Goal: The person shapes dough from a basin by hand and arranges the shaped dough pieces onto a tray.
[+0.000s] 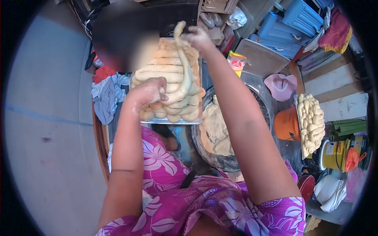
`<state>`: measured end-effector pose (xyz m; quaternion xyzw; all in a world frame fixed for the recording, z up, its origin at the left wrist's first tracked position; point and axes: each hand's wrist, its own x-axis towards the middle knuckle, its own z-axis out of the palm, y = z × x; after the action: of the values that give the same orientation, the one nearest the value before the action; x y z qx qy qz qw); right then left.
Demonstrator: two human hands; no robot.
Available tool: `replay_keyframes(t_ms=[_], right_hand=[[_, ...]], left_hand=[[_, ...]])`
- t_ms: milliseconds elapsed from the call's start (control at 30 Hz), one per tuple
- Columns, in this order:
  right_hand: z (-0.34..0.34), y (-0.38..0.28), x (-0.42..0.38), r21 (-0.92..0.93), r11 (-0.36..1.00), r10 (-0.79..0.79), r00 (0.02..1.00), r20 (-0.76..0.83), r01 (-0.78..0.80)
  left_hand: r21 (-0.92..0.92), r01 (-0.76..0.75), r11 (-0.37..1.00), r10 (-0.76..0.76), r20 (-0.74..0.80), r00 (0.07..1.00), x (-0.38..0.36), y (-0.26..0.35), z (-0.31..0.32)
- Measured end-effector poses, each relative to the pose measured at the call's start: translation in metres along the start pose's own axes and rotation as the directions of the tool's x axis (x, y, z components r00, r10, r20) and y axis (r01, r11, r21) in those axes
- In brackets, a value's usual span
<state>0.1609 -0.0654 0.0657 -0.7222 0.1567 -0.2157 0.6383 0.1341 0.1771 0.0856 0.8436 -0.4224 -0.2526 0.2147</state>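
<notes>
A long pale dough rope (184, 63) runs over a tray (149, 121) layered with thick dough ropes (159, 74). My left hand (150, 91) is closed around its near end, above the tray's left middle. The rope curves up and away, and its far end reaches past the tray's back edge. Beside that far end is my right hand (200, 39), with fingers apart. Its fingertips are very close to the rope; whether they touch is hard to see. Both hands look dusted with flour.
A large round basin (195, 143) holding dough (214, 126) stands right of the tray. Further right are an orange bucket (286, 124), a tray piled with dough pieces (311, 124) and a pink cap (281, 86). Another person (118, 35) is close at the back left.
</notes>
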Motion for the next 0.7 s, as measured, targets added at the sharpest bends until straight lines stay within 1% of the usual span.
replay_keyframes(t_ms=[33, 67, 100, 133, 167, 200, 233, 300, 333, 367, 400, 433, 467, 500, 533, 567, 600, 633, 667, 700], right_hand=[[0.005, 0.025, 0.009, -0.382, 0.924, 0.021, 0.999, 0.037, -0.005], [0.005, -0.017, -0.029, -0.444, 0.896, 0.151, 0.948, 0.279, -0.012], [0.014, 0.011, -0.029, -0.511, 0.858, 0.081, 0.967, 0.240, 0.055], [0.022, 0.039, -0.029, -0.578, 0.808, 0.006, 0.978, 0.207, 0.117], [0.024, 0.043, -0.033, -0.580, 0.806, 0.008, 0.978, 0.211, 0.118], [0.025, 0.048, -0.040, -0.588, 0.787, -0.107, 0.980, 0.169, 0.187], [0.025, 0.053, -0.047, -0.598, 0.761, -0.222, 0.967, 0.126, 0.253], [0.024, 0.047, -0.059, -0.592, 0.771, -0.195, 0.972, 0.130, 0.234], [0.023, 0.043, -0.063, -0.586, 0.780, -0.174, 0.976, 0.134, 0.219], [0.025, 0.044, -0.065, -0.587, 0.780, -0.173, 0.976, 0.134, 0.219], [0.028, 0.045, -0.067, -0.658, 0.711, -0.201, 0.969, 0.147, 0.247], [0.030, 0.046, -0.070, -0.723, 0.636, -0.226, 0.961, 0.161, 0.271], [0.030, 0.047, -0.072, -0.723, 0.637, -0.224, 0.961, 0.159, 0.268], [0.030, 0.047, -0.074, -0.672, 0.695, -0.244, 0.963, 0.114, 0.256], [0.029, 0.047, -0.076, -0.616, 0.748, -0.259, 0.963, 0.069, 0.245], [0.027, 0.046, -0.081, -0.617, 0.748, -0.258, 0.964, 0.069, 0.244], [0.022, 0.045, -0.087, -0.545, 0.793, -0.288, 0.956, 0.063, 0.274], [0.018, 0.044, -0.093, -0.468, 0.829, -0.318, 0.947, 0.055, 0.306], [0.016, 0.046, -0.102, -0.469, 0.828, -0.318, 0.946, 0.057, 0.307], [0.014, 0.049, -0.112, -0.436, 0.851, -0.316, 0.948, 0.022, 0.294]], left_hand=[[0.025, 0.010, 1.000, -0.011, 0.045, 0.999, 0.003, -0.003, 0.003], [0.050, 0.019, 0.999, -0.024, 0.088, 0.996, 0.005, -0.005, 0.005], [0.077, -0.006, 0.997, -0.003, 0.117, 0.993, 0.007, -0.005, 0.005], [0.073, -0.005, 0.997, -0.003, 0.114, 0.994, 0.008, -0.006, 0.005], [0.031, -0.046, 0.998, 0.041, 0.138, 0.990, 0.008, -0.008, 0.007], [-0.013, -0.084, 0.996, 0.085, 0.162, 0.983, 0.008, -0.010, 0.009], [-0.017, -0.082, 0.996, 0.084, 0.164, 0.983, 0.007, -0.009, 0.011], [-0.043, -0.161, 0.986, 0.166, 0.243, 0.956, 0.005, -0.003, 0.010], [-0.045, -0.161, 0.986, 0.167, 0.244, 0.955, 0.004, 0.003, 0.007], [-0.137, -0.083, 0.987, 0.123, 0.309, 0.943, 0.001, 0.011, 0.004], [-0.222, 0.001, 0.975, 0.085, 0.378, 0.922, 0.000, 0.015, 0.002], [-0.222, 0.002, 0.975, 0.085, 0.381, 0.921, 0.000, 0.014, 0.005], [-0.090, -0.081, 0.993, 0.104, 0.294, 0.950, 0.002, 0.010, 0.008], [0.051, -0.151, 0.987, 0.137, 0.205, 0.969, 0.005, 0.006, 0.012], [0.050, -0.152, 0.987, 0.139, 0.205, 0.969, 0.009, -0.001, 0.016], [0.073, -0.141, 0.987, 0.128, 0.162, 0.978, 0.011, -0.005, 0.017], [0.096, -0.128, 0.987, 0.117, 0.115, 0.986, 0.013, -0.008, 0.017], [0.094, -0.127, 0.987, 0.116, 0.110, 0.987, 0.014, -0.010, 0.019], [0.158, -0.100, 0.982, 0.085, 0.098, 0.992, 0.010, -0.003, 0.015], [0.221, -0.072, 0.973, 0.054, 0.084, 0.995, 0.007, 0.002, 0.012]])
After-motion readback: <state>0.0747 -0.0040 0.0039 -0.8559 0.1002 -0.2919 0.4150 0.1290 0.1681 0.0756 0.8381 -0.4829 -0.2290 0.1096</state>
